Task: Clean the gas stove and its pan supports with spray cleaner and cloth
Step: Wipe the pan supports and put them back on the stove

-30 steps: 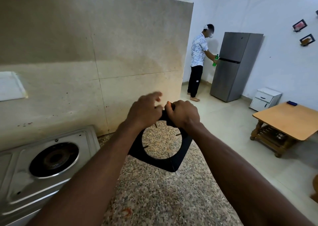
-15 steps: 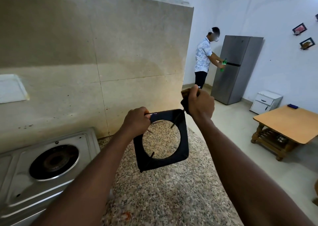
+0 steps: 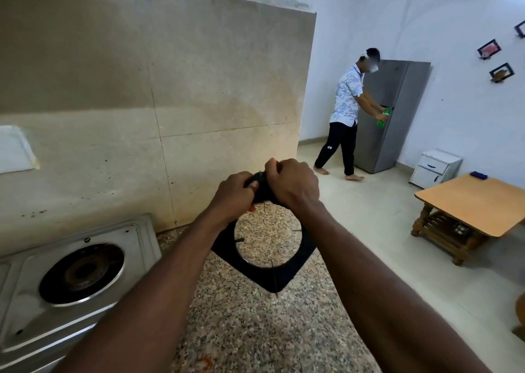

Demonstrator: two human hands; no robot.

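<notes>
left hand [image 3: 235,193] + right hand [image 3: 292,185] both clenched on far corner of pan support [image 3: 264,273] | hangs over worktop [image 3: 255,330], right of gas stove [image 3: 85,273] | risk: slips, drops, chips granite

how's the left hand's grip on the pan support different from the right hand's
The left hand holds the pan support at its top corner from the left; the right hand closes over that corner from above, covering it. A left fingertip shows; the right's are hidden. Both grips are shut on that corner.
</notes>
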